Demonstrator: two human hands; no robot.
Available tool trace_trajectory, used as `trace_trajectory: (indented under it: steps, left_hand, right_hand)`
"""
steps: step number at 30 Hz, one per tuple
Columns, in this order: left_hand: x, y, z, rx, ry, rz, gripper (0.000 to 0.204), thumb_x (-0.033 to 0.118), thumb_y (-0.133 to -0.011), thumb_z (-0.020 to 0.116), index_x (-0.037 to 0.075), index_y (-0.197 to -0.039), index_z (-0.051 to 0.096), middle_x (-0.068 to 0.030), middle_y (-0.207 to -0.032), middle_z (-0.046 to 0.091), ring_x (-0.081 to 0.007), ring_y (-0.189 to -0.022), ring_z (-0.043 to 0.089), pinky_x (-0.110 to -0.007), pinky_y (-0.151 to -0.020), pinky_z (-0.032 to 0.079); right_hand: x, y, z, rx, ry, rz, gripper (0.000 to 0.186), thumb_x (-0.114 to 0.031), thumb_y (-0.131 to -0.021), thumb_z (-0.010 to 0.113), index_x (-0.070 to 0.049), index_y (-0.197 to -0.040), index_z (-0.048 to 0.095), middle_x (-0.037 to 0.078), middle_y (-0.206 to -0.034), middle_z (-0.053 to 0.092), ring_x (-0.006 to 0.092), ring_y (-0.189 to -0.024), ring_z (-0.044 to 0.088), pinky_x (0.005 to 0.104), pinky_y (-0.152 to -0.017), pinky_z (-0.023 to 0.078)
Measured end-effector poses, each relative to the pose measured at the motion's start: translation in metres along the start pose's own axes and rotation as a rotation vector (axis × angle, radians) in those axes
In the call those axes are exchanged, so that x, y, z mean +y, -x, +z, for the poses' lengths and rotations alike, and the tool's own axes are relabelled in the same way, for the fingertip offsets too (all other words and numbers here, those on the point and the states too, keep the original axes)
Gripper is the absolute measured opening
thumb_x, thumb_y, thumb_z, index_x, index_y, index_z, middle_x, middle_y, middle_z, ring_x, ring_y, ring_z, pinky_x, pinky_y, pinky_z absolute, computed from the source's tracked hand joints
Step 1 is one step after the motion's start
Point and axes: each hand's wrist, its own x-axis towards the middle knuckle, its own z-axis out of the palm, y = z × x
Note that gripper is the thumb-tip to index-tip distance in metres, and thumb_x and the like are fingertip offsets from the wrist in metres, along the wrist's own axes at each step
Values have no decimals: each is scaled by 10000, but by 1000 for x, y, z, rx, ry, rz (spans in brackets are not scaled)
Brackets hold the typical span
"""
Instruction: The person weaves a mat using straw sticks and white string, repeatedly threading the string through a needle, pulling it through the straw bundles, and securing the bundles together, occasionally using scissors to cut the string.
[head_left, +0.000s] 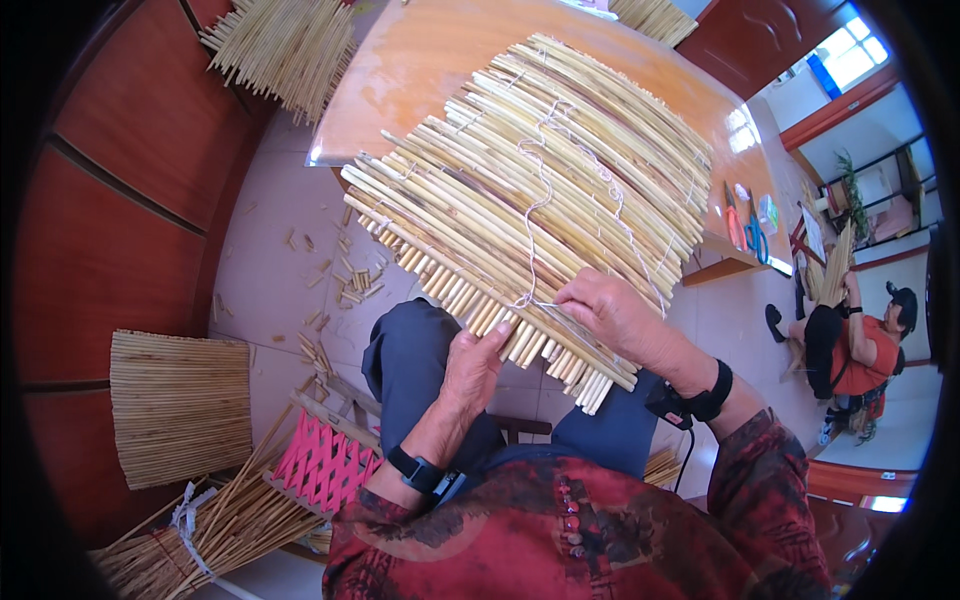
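A mat of pale reed stalks (600, 150) slopes from the table down over my knees, its stalks lying side by side. White string (541, 190) runs loose across it and is tied around the stalks in several places. Below the near edge, shorter cut reed ends stick out in a second layer. My left hand (468, 372) grips this edge, thumb on top and fingers mostly hidden underneath. Just to its right, my right hand (608, 312) is closed in a pinch on the string, which stretches tight to a point by my left thumb.
The orange-brown table (390, 75) carries red-handled scissors (735, 225) and blue-handled scissors (757, 240) at its right. Another reed mat (180, 408) leans on the cabinet at left, above a tied reed bundle (225, 530). Reed offcuts (355, 285) litter the floor. A person (865, 345) sits at right.
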Motion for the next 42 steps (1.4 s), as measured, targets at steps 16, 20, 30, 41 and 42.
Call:
trace_trajectory:
  steps: [16, 20, 30, 41, 42]
  left_hand:
    - [-10, -2, -17, 10, -155, -84, 304, 89, -806, 574, 6, -1089, 500, -51, -998, 574, -120, -874, 559, -251, -761, 446]
    - [-9, -1, -17, 13, -164, -57, 306, 90, -808, 574, 4, -1092, 502, -54, -1000, 574, -115, -864, 557, -242, -739, 444]
    - [-10, -1, -17, 28, -166, -79, 305, 116, -824, 559, -4, -1097, 498, -65, -1026, 566, -128, -916, 554, -268, -800, 450]
    - [-6, -1, -4, 95, -112, 12, 220, 227, -814, 592, 38, -926, 577, 69, -669, 489, -10, -543, 332, -173, -482, 246]
    - [-5, -1, -3, 91, -119, 11, 222, 211, -815, 589, 31, -943, 573, 63, -693, 503, -8, -557, 353, -171, -491, 266]
  right_hand:
    - [-18, -14, 0, -128, 86, -30, 144, -76, -753, 572, -47, -890, 603, 115, -784, 544, 272, -741, 554, 341, -641, 447]
    - [-23, -12, -20, -261, 246, 10, 130, -75, -747, 576, -34, -869, 598, 117, -777, 545, 272, -727, 552, 344, -637, 442]
    - [-25, -22, -2, -102, 69, -39, 103, -112, -764, 562, -61, -848, 590, 121, -793, 545, 302, -720, 550, 370, -622, 445]
    - [-17, -14, 10, -50, 60, -23, 137, -115, -769, 562, -74, -895, 594, 118, -785, 534, 297, -713, 556, 369, -614, 449]
    - [-18, -15, 10, -50, 61, -22, 137, -115, -769, 562, -74, -895, 594, 118, -785, 534, 297, -713, 556, 369, -614, 449]
